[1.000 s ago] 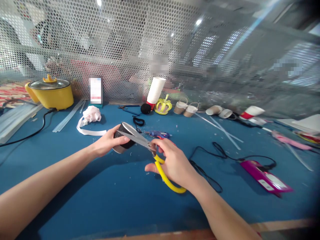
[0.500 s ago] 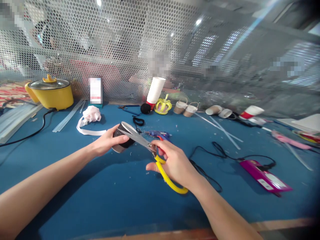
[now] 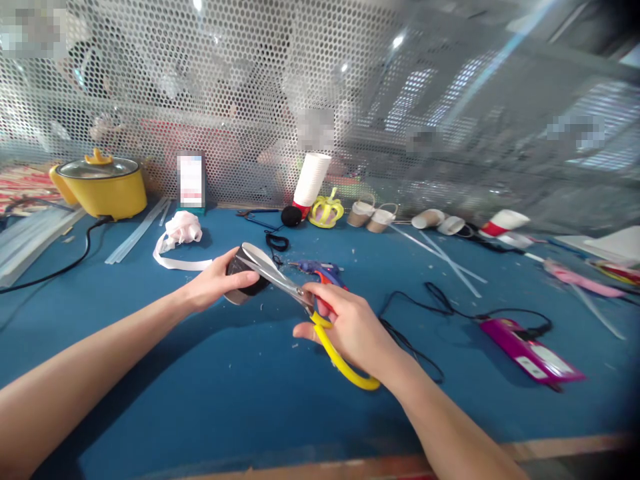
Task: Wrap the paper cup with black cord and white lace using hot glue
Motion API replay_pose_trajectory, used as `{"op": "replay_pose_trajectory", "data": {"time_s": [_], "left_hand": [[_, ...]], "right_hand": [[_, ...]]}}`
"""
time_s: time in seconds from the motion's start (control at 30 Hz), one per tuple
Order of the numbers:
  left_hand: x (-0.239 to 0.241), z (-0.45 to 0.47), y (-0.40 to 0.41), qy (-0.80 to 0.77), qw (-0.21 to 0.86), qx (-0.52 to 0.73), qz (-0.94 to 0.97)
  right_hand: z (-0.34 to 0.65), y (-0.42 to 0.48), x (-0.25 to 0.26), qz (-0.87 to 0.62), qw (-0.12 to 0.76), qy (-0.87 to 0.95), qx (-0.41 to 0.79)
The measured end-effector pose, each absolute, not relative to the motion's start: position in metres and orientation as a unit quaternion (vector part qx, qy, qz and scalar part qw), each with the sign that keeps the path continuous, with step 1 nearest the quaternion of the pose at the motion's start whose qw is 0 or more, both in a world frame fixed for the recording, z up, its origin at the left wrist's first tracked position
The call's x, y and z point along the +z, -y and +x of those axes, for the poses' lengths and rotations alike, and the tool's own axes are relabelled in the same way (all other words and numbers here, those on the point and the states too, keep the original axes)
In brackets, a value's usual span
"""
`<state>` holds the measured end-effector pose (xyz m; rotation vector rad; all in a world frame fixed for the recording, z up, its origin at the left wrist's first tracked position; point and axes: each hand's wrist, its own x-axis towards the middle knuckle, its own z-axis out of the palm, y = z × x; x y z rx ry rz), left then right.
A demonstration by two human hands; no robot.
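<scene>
My left hand (image 3: pixel 219 281) grips a short black paper cup (image 3: pixel 256 285) with a pale inside, tilted toward the right, its far side partly hidden by blades. In my right hand (image 3: pixel 350 327) is a pair of scissors (image 3: pixel 285 281) with yellow handles. The blades lie across the cup's opening, close to its rim; whether they touch it I cannot tell. Behind my right fingers lies a blue and red glue gun (image 3: pixel 320 268), partly covered. A white strip (image 3: pixel 185 264) runs from a crumpled white bundle (image 3: pixel 183 229) toward my left wrist.
At the back left stands a yellow electric pot (image 3: pixel 103 190) beside a phone (image 3: pixel 191 180). Stacked paper cups (image 3: pixel 313 180), a yellow basket-like craft (image 3: pixel 326 210) and small handled cups (image 3: pixel 360 213) line the mesh wall. A purple power strip (image 3: pixel 530 353) with black cord lies right.
The scissors' yellow handle has shifted slightly outward and the blades appear a little closer together. My left hand and the cup stay nearly in place.
</scene>
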<state>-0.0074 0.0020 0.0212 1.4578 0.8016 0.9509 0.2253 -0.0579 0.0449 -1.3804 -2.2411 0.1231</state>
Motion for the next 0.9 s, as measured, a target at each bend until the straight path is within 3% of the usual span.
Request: {"op": "replay_pose_trajectory", "data": {"time_s": [0.9], "left_hand": [[0.031,-0.006,0.001,-0.391,0.506,0.397,0.659]], "right_hand": [[0.225,0.063,0.052,-0.497,0.242,0.833,-0.002]]}}
